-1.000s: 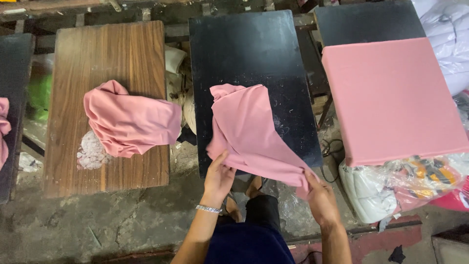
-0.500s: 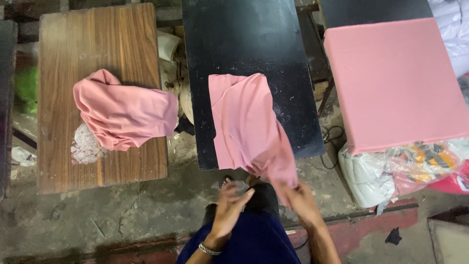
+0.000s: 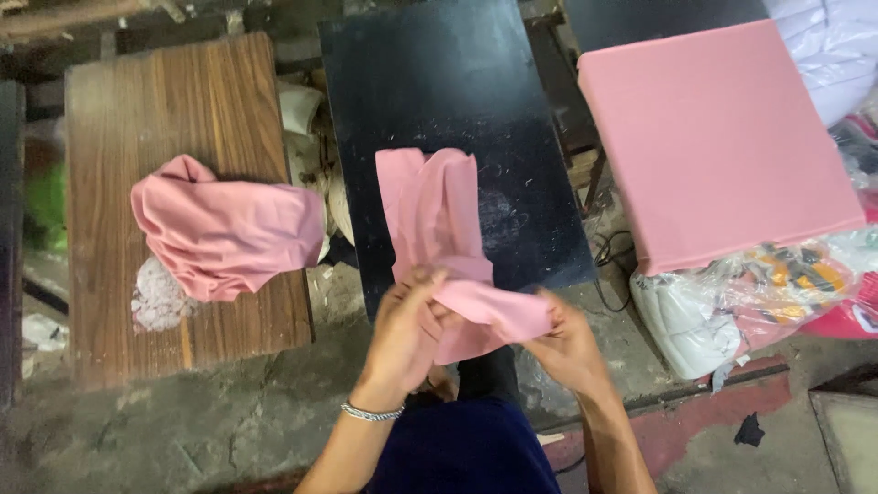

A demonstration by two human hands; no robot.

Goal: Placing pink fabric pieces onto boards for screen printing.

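A pink cloth [image 3: 439, 220] lies partly on the black board [image 3: 457, 82] in the middle, its near end drawn off the board's front edge. My left hand [image 3: 407, 329] and my right hand [image 3: 567, 343] both grip that bunched near end between them, just below the board. A bracelet is on my left wrist. A second pink cloth [image 3: 224, 233] lies crumpled on the wooden board [image 3: 165, 101] at the left, touched by neither hand.
At the right a third board is covered with smooth pink fabric [image 3: 713, 137]. Clear plastic bags [image 3: 732, 302] of goods lie below it, and white bags at the top right. Grey concrete floor [image 3: 183, 421] runs under the boards, with a red strip at lower right.
Both hands have pulled the near end of the middle cloth back off the board and gathered it. The cloth now lies narrower and folded lengthwise. The camera has moved closer.
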